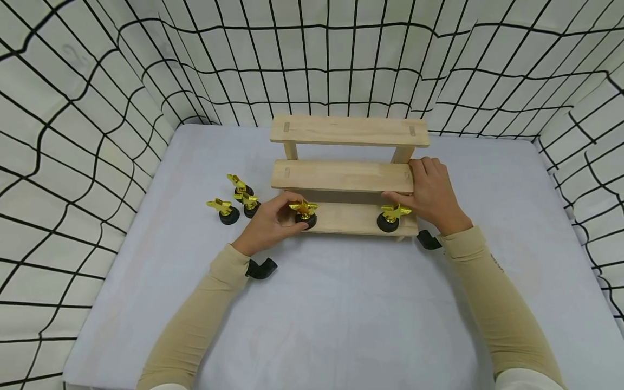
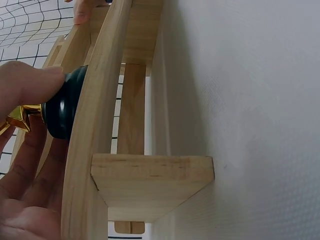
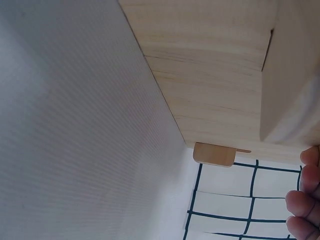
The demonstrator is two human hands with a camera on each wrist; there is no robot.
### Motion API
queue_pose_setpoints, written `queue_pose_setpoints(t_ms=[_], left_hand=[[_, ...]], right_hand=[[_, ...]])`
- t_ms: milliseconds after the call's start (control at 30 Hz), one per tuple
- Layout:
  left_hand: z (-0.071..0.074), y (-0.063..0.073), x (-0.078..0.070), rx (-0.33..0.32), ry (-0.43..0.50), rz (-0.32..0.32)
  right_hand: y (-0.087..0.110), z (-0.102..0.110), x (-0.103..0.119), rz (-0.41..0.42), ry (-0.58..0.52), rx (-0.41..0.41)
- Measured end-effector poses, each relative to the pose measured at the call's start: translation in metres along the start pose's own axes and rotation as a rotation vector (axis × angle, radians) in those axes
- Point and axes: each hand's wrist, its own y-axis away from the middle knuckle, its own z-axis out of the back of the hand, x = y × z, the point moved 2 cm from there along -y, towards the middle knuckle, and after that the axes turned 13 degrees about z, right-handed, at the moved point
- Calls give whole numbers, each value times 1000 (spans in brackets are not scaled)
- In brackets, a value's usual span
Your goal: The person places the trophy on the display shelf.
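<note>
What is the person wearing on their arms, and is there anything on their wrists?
Both arms wear long, snug beige sleeves, the left sleeve and the right sleeve, reaching to the wrists. The left hand and right hand are bare, without gloves. A small black mount sits under each wrist: the left mount and the right mount. Faint small lettering marks the right sleeve.

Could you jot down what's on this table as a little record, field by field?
Stand: three-step wooden shelf on a pale grey table
Left hand: holds a gold trophy with a black base on the lowest step
Right hand: rests on the shelf's right end, beside a second trophy
Waiting: three loose trophies left of the shelf
Surround: black-grid cloth
</note>
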Motion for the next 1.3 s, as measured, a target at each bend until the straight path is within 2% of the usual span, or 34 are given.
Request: queue_pose_setpoints(t_ms=[767,1100,1300], left_hand=[[2,-1,-3,17,-16,6],[16,4,-3,-13,14,41],[26,7,-2,-43,3,14]], right_hand=[[0,2,3,3,1,-3],[0,2,3,-2,-8,-3],[0,1,2,9,-2,-11]])
